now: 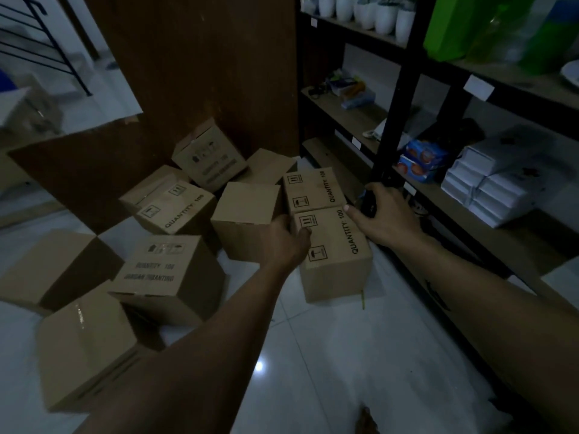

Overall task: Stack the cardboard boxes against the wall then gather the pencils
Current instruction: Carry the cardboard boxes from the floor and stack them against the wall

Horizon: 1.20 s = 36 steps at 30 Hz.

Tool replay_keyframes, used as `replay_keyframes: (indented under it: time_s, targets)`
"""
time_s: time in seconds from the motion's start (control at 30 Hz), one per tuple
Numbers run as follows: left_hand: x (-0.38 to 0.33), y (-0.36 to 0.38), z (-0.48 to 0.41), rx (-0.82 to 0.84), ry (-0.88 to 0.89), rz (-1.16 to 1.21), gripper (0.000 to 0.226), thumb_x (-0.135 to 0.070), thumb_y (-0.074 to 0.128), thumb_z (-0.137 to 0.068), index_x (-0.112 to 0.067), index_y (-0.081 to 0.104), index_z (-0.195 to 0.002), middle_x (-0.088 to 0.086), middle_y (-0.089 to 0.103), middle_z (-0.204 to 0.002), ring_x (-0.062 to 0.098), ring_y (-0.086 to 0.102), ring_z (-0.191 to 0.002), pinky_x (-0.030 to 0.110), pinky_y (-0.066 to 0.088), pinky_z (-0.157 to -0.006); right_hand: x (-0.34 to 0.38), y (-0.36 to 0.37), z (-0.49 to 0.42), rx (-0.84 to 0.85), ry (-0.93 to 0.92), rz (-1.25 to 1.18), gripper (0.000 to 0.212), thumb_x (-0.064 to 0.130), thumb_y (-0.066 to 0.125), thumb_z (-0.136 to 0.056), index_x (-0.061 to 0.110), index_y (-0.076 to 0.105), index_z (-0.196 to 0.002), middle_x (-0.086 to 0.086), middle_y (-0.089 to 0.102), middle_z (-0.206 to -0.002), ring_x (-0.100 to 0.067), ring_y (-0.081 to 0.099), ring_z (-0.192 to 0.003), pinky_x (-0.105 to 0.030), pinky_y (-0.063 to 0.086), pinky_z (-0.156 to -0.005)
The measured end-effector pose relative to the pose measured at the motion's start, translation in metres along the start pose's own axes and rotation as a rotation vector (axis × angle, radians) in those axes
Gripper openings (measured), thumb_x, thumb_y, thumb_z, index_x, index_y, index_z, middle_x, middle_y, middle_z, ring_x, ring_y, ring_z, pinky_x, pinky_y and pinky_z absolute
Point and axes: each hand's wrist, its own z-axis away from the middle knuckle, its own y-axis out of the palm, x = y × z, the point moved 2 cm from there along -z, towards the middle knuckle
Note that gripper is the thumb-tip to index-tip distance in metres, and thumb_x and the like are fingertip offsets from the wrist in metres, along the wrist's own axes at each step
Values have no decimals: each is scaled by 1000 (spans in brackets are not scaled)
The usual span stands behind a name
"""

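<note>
While the left hand (288, 236) and right hand (387, 213) grip its sides, the cardboard box (336, 258) sits between them.

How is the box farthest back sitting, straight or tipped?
Tipped: the back box sits crooked, its edges slanted, one corner higher than the rest.

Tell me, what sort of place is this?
Probably a stockroom or a small shop's back room. Many matching cardboard boxes, some printed QUANTITY 100, lie about the tiled floor. An open shelving rack beside them holds white pots and stacked white packs.
</note>
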Motion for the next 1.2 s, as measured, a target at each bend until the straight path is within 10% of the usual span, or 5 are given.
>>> replay_keyframes:
  time_s: [0.57, 1.2]
  targets:
    - [28, 129, -197, -20, -181, 20, 55, -37, 61, -89, -13, 50, -137, 5, 57, -134, 22, 55, -122, 37, 49, -98, -86, 89, -185, 112, -26, -143, 48, 46, 63, -91, 19, 54, -130, -7, 58, -128, -24, 56, -114, -35, 50, -85]
    - [224, 283, -416, 42, -589, -74, 63, -40, 61, -92, -16, 40, -146, 9, 54, -137, 22, 58, -114, 19, 41, -91, -283, 330, -359, 217, 250, -75, 57, 34, 76, -84, 9, 57, -131, -19, 58, -123, -37, 57, -111, -40, 49, -88]
